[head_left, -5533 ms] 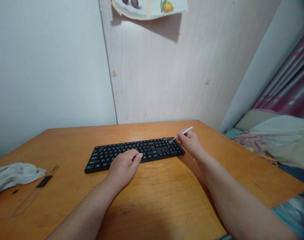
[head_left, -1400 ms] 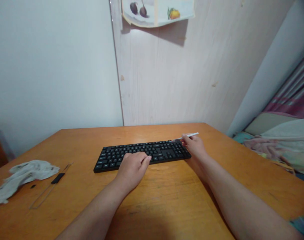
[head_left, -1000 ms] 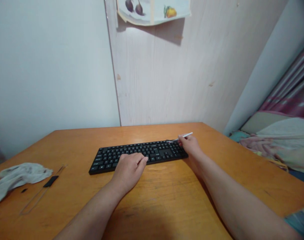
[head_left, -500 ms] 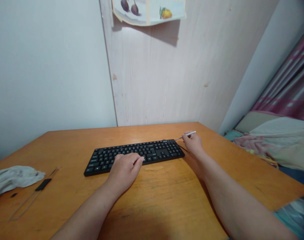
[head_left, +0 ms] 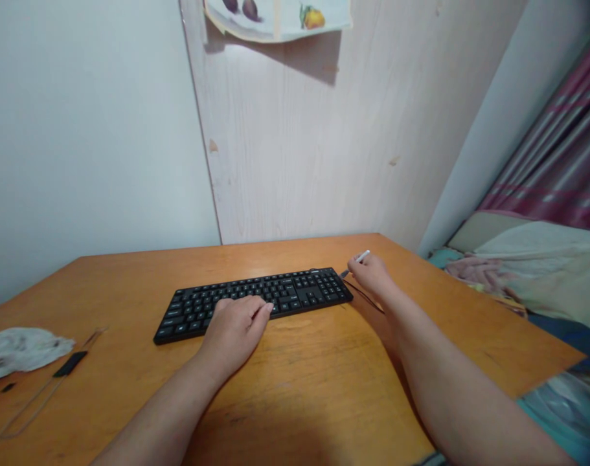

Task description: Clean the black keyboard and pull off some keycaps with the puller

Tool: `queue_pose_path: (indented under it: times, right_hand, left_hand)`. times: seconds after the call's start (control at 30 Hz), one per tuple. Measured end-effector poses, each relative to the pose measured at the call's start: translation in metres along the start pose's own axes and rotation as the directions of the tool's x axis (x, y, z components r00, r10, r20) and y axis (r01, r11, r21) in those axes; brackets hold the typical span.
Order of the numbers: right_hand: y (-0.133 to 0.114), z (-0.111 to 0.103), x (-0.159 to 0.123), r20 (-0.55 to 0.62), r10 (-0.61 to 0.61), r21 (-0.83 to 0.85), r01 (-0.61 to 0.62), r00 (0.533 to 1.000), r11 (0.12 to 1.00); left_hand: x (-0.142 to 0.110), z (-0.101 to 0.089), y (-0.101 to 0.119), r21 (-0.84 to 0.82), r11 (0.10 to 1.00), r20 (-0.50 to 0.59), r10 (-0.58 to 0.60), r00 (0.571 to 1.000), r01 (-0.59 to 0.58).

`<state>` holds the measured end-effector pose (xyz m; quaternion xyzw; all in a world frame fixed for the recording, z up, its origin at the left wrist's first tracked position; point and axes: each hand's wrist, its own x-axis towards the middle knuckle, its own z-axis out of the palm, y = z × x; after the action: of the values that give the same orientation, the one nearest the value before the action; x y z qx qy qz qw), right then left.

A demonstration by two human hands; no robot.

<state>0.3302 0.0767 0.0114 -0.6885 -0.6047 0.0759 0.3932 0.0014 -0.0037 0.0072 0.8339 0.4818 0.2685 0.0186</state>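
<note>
A black keyboard [head_left: 295,291] lies slightly slanted on the wooden table. My left hand [head_left: 236,327] rests palm down over its front edge, fingers lying across the lower keys and the thumb near the space bar row; the fingertips are partly hidden. At the keyboard's far right corner, my right hand [head_left: 370,272] pinches a thin tool with a white handle [head_left: 363,256]. The tool's narrow grey tip points down-left, at the keyboard's right edge. A dark cable [head_left: 365,296] runs on the table beneath my right wrist.
On the left of the wooden table [head_left: 295,401] lie a crumpled whitish cloth [head_left: 27,349], a wire loop with a black block [head_left: 70,364] and a small black piece [head_left: 8,388]. Walls stand behind. Bedding [head_left: 528,259] and a teal plastic bag [head_left: 561,414] are at the right.
The whole view has shifted a little to the left. My right hand has tilted the white-handled tool more steeply, its tip still by the keyboard's right edge. My left hand stays on the keyboard.
</note>
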Motion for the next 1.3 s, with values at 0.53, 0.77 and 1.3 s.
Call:
queue_pose_path:
  times: [0.53,0.77,1.3]
  right_hand:
    - [-0.015,-0.028,-0.004,0.174,0.015,-0.238,0.027,0.985,0.971]
    - [-0.016,-0.030,-0.004,0.056,-0.061,-0.162,0.069,0.997,0.984]
    - [-0.003,0.010,-0.005,0.093,-0.161,0.016,0.161,0.982,0.987]
  left_hand:
    - [0.001,-0.001,0.001,0.014,1.000,0.030,-0.016,0.999,0.016]
    - [0.000,0.001,-0.001,0.005,1.000,0.023,-0.006,1.000,0.005]
    - [0.001,-0.001,0.002,-0.002,1.000,0.029,-0.016,0.999,0.016]
